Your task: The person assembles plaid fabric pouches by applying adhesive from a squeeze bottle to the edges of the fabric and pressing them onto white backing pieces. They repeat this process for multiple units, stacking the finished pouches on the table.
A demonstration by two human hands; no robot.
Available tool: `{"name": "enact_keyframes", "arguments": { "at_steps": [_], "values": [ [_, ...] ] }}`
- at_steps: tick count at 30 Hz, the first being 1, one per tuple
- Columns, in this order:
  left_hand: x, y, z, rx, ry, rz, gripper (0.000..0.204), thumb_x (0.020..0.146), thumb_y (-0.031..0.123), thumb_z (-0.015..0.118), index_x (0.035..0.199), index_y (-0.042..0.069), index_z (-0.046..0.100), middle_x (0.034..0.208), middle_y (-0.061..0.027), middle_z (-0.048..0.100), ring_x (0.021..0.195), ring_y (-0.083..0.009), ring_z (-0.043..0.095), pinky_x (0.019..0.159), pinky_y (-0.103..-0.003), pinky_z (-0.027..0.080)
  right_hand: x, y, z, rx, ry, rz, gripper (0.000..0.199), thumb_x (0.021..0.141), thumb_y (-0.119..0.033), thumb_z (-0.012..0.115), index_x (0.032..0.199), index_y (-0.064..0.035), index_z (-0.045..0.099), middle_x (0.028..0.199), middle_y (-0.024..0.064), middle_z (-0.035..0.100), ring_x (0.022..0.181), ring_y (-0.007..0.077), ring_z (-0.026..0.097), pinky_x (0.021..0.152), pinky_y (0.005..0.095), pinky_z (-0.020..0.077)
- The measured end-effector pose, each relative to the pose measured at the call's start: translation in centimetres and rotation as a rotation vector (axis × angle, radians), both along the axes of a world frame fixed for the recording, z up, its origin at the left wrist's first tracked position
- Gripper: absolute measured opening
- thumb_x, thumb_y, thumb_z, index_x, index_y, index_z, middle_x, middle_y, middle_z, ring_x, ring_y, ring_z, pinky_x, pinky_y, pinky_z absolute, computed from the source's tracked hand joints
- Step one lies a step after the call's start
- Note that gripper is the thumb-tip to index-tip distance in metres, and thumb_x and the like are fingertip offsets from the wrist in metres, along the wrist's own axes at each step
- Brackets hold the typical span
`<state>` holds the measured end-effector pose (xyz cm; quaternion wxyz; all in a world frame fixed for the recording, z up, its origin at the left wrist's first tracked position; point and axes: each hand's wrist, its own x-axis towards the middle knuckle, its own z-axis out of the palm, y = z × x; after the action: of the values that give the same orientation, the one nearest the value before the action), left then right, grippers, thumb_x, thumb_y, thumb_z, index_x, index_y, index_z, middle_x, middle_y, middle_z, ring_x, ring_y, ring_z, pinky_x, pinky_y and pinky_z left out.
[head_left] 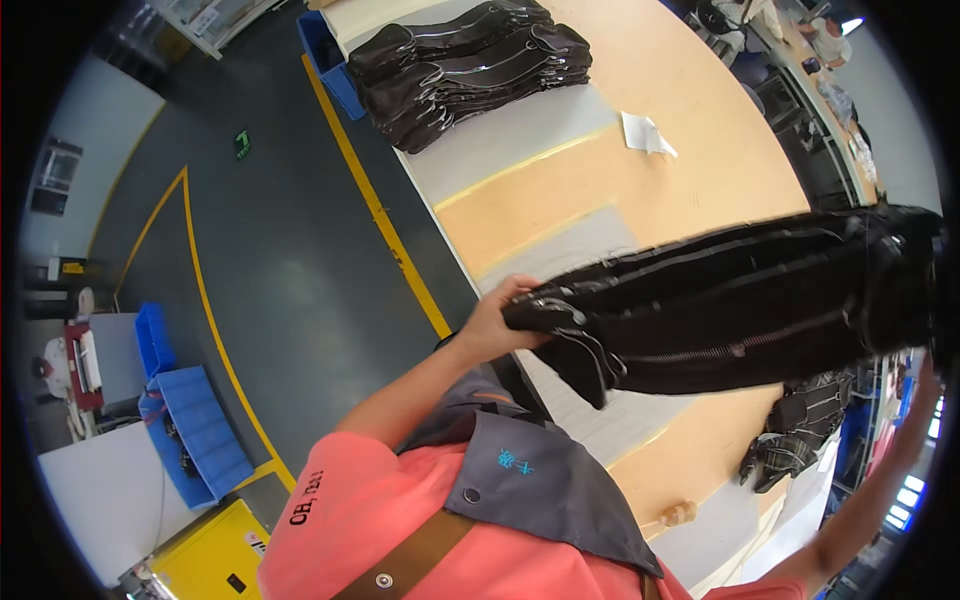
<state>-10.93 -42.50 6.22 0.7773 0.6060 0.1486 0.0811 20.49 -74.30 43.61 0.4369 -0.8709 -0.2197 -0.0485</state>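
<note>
A bundle of dark, folded zippered garments stretches across the right half of the head view, held up over the table. My left hand grips its near-left end, with the thumb and fingers closed on the dark cloth. My right forearm rises at the far right toward the other end of the bundle. The fingers of my right hand are hidden by the cloth and the dark rim of the picture. On the far part of the table lies a pile of similar dark zippered garments.
The long tan table has grey panels and yellow tape lines. A white paper, a dark plaid garment and a small tan item lie on it. Blue bins stand on the left. People work at another table.
</note>
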Motion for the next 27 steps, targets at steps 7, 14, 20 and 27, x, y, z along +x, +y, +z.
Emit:
{"name": "enact_keyframes", "arguments": {
  "at_steps": [7, 14, 20, 27],
  "values": [
    [0.6, 9.3, -2.3, -0.388, 0.072, 0.458, 0.050, 0.075, 0.005, 0.068, 0.122, 0.001, 0.051, 0.115, -0.0112, 0.060, 0.106, -0.0198, 0.058, 0.092, -0.032, 0.048, 9.0, 10.5, -18.2, 0.019, 0.264, 0.224, 0.036, 0.087, -0.019, 0.067, 0.116, 0.0013, 0.063, 0.104, 0.0047, 0.067, 0.092, 0.0113, 0.062, 0.082, 0.0245, 0.0479],
    [3.8, 20.6, -8.4, -0.472, 0.212, 0.765, 0.049, 0.078, 0.010, 0.073, 0.121, 0.001, 0.051, 0.113, -0.0118, 0.060, 0.102, -0.0235, 0.061, 0.090, -0.036, 0.051, 15.1, 26.9, -33.5, 0.081, 0.591, 0.259, 0.037, 0.087, -0.018, 0.067, 0.116, 0.0053, 0.060, 0.103, 0.0096, 0.067, 0.093, 0.0146, 0.063, 0.084, 0.0277, 0.0483],
    [6.7, 25.8, -10.8, -0.538, 0.232, 0.819, 0.049, 0.081, 0.011, 0.073, 0.123, 0.000, 0.051, 0.116, -0.0120, 0.060, 0.104, -0.0227, 0.060, 0.091, -0.036, 0.051, 21.0, 37.8, -43.0, 0.062, 0.745, 0.219, 0.043, 0.087, -0.021, 0.068, 0.121, 0.0043, 0.058, 0.107, 0.0113, 0.066, 0.096, 0.0176, 0.063, 0.087, 0.0280, 0.0477],
    [7.8, 26.9, -14.3, -0.467, 0.333, 0.814, 0.051, 0.087, 0.018, 0.068, 0.130, 0.001, 0.047, 0.128, -0.0117, 0.055, 0.116, -0.0229, 0.055, 0.098, -0.037, 0.047, 26.1, 40.6, -54.0, -0.253, 0.131, -0.041, 0.047, 0.084, -0.033, 0.070, 0.119, -0.0043, 0.060, 0.111, 0.0166, 0.064, 0.102, 0.0312, 0.062, 0.090, 0.0388, 0.0476]
  ]
}}
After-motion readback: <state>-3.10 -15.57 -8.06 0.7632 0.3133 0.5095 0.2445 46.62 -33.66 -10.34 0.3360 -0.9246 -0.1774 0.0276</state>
